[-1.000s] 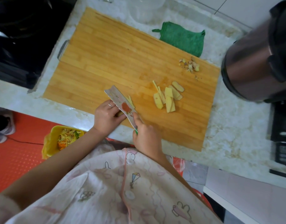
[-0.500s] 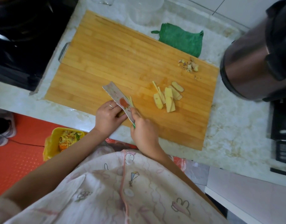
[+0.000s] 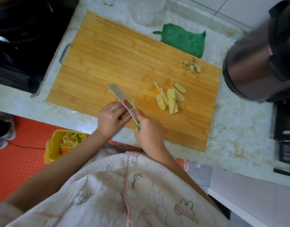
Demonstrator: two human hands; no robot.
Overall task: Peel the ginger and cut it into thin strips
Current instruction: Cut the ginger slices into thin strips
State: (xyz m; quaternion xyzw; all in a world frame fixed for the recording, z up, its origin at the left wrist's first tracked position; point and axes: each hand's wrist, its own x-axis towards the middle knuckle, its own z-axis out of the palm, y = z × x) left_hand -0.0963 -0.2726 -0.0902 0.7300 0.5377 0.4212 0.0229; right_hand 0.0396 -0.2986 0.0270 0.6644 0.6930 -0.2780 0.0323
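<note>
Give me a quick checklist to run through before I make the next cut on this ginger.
1. Right hand grips the knife: ok.
2. Left hand holds the ginger piece down on the board: ok.
3. Left fingers clear of the cutting edge: cannot tell; they lie right against the blade.
4. Slices lie to the right, apart from the knife: ok.
5. Peel scraps sit in the far corner, out of the way: ok.
</note>
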